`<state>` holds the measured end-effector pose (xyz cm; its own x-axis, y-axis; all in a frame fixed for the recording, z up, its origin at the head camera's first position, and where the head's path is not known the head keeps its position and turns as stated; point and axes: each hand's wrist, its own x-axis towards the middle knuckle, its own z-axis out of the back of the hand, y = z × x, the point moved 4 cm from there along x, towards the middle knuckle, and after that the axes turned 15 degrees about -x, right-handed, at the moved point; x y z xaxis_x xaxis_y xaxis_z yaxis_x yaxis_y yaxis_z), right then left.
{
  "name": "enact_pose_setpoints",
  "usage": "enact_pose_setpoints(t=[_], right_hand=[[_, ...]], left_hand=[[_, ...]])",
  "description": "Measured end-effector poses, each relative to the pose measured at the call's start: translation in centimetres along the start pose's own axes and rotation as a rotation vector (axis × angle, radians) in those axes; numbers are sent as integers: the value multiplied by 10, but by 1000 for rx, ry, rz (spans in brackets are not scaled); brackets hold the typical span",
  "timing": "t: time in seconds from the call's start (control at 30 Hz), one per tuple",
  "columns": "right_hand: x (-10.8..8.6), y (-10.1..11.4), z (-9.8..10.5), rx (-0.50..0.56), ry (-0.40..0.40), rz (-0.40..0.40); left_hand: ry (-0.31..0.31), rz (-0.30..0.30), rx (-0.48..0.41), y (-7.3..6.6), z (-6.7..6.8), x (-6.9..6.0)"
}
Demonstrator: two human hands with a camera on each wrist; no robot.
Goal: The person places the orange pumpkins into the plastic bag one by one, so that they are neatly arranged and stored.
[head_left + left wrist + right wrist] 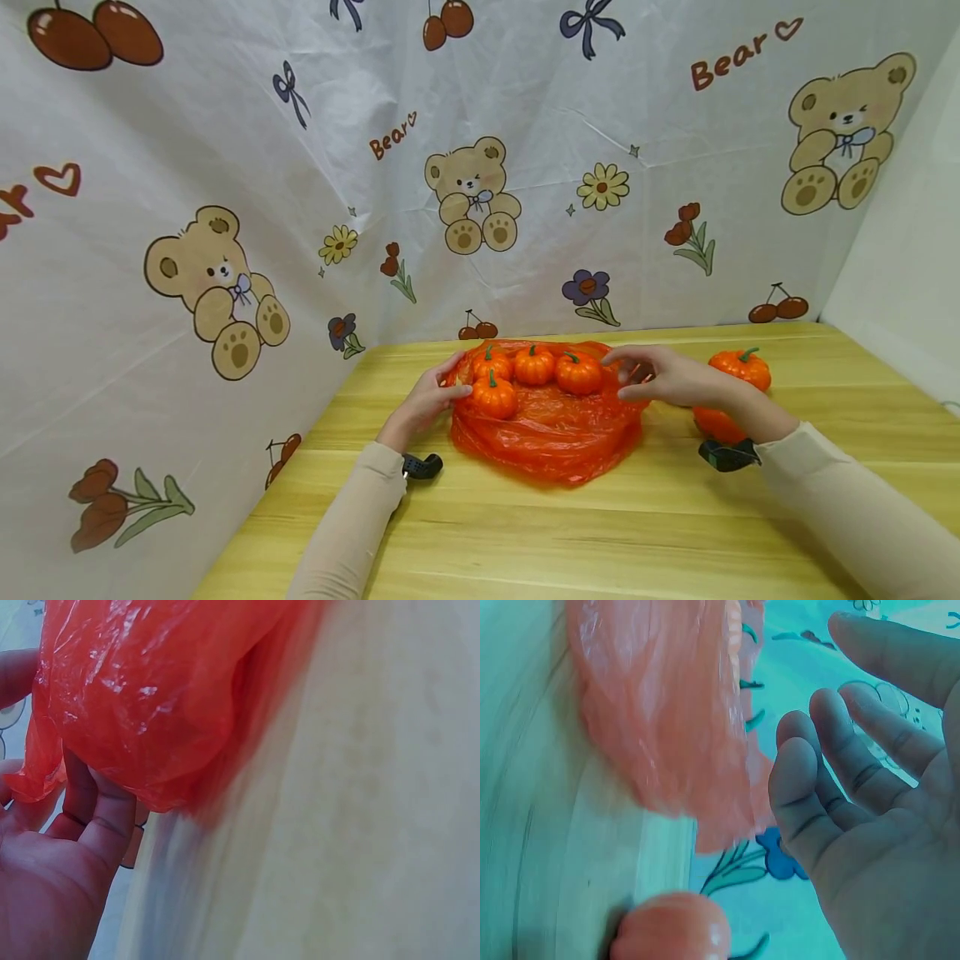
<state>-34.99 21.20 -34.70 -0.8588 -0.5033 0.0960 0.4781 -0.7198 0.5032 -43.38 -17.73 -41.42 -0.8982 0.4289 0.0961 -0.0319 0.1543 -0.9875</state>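
Left hand (429, 400) gripping the edge of a red plastic bag (547, 437), four small pumpkins (534, 367) inside, right hand (667, 375) beside it, fingers (793, 766) parted and relaxed.

Red bag (555, 450): thin, filmy plastic, crinkled all over, glossy along its folds.
Orange pumpkins (534, 365), from the bag's 10 to 1 o'clock: smooth, ribbed, shiny, plastic-looking.
Outlying pumpkins (729, 367), bag's 3 o'clock: same glossy finish.
Tabletop (480, 533): wood or wood-look boards, grained, smooth, faintly satin.
Printed backdrop (540, 100), 12 o'clock: creased sheet, slight sheen; cloth or plastic unclear.
Side wall (900, 275), 3 o'clock: smooth, matt.
Sleeves (352, 517), 7 and 4 o'clock: soft matt cloth.
Wrist devices (424, 467): dark, hard, plastic-looking.
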Motion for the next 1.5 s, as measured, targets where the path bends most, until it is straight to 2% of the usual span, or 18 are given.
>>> enact_pose_setpoints(t=[0.27,0.5,0.8,0.97,1.13,1.5], right_hand=[[-16,-12,16,-36,-34,14],[-33,-21,25,-33,-45,60],[-53,-40,37,-101,-57,43],[-63,-54,40,-103,-84,72],[-74,-66,41,-114,-111,67],[-83,-91,40,-102,-88,78]], left_hand=[[0,-8,-2,0,0,2],[-2,7,-7,3,3,4],[-21,0,-10,3,2,3],[-25,4,-11,3,1,2],[-16,4,-5,3,0,1],[-18,8,9,4,2,3]])
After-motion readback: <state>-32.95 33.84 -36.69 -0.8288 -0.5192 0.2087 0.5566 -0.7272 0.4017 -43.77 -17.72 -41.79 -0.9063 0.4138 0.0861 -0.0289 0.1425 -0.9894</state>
